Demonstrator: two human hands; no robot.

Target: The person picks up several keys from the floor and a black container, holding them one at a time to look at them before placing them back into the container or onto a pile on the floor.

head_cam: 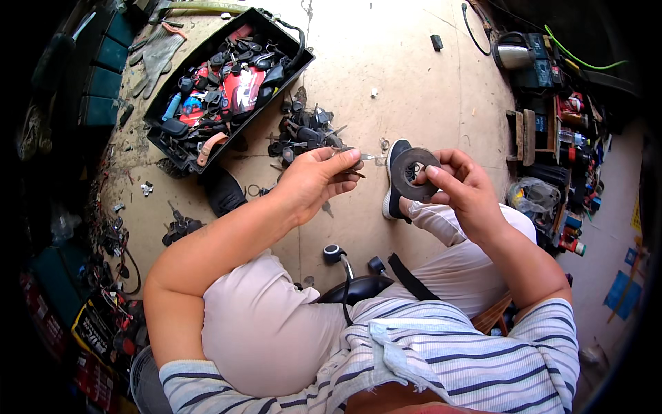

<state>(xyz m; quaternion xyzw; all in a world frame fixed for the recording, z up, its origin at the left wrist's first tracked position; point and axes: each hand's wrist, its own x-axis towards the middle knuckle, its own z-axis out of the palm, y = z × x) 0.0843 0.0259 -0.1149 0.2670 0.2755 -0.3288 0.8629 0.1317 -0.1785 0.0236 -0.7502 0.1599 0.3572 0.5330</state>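
My left hand [323, 178] grips a key [367, 157] between thumb and fingers, its metal blade pointing right. A second thin dark metal piece [358, 174] sticks out lower from the same hand. Pinched at its edge in my right hand [463, 189] is a thick, dark, flat ring [405, 185]; the picture does not settle whether it is a magnet or a tape roll. Small dark loops show through its hole. A gap separates the two hands. Beyond my left hand, a heap of keys [307, 129] with black heads lies on the floor.
A black plastic bin [227, 147] full of keys stands far left, beside a work glove [158, 57]. More keys [181, 225] lie near my left forearm. Cluttered shelves [556, 134] and a metal kettle [512, 54] line the right side. My shoe [395, 199] rests behind the ring.
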